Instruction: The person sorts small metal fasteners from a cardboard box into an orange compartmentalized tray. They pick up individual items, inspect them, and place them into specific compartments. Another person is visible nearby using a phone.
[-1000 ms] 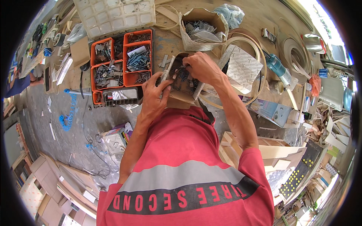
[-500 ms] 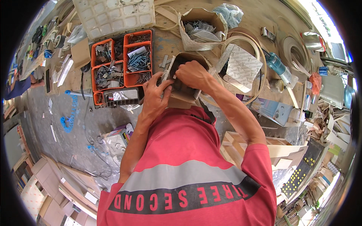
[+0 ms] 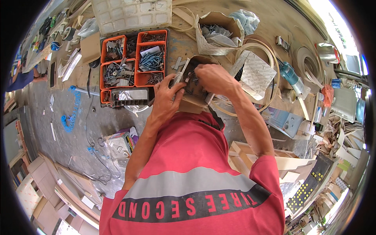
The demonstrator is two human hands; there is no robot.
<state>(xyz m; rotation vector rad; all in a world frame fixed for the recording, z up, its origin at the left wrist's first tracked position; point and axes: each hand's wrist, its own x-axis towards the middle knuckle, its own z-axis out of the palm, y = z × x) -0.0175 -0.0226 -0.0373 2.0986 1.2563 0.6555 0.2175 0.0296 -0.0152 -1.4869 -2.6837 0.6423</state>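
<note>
At the near edge of the workbench stands an open cardboard box (image 3: 199,102) with loose screws (image 3: 192,82) inside. My left hand (image 3: 167,98) grips the box's left wall, thumb toward the inside. Over the box opening, my right hand (image 3: 217,79) is bent down with its fingers curled together; whatever they hold is hidden. Just left of the box lies an organizer case with orange bins (image 3: 136,78), filled with screws and small metal hardware. Its translucent lid (image 3: 131,17) is folded back behind it.
Behind the box sits a larger carton (image 3: 219,46) of hardware in plastic. Coiled edging strip (image 3: 270,58), a foil-like packet (image 3: 256,72) and a teal power tool (image 3: 290,74) lie to the right. A blue coiled hose (image 3: 68,123) hangs at left. Another person (image 3: 21,82) is at far left.
The view has shifted, so the bench items sit further right. My right hand has drawn up and right within the box opening, showing more screws. The left hand keeps its grip.
</note>
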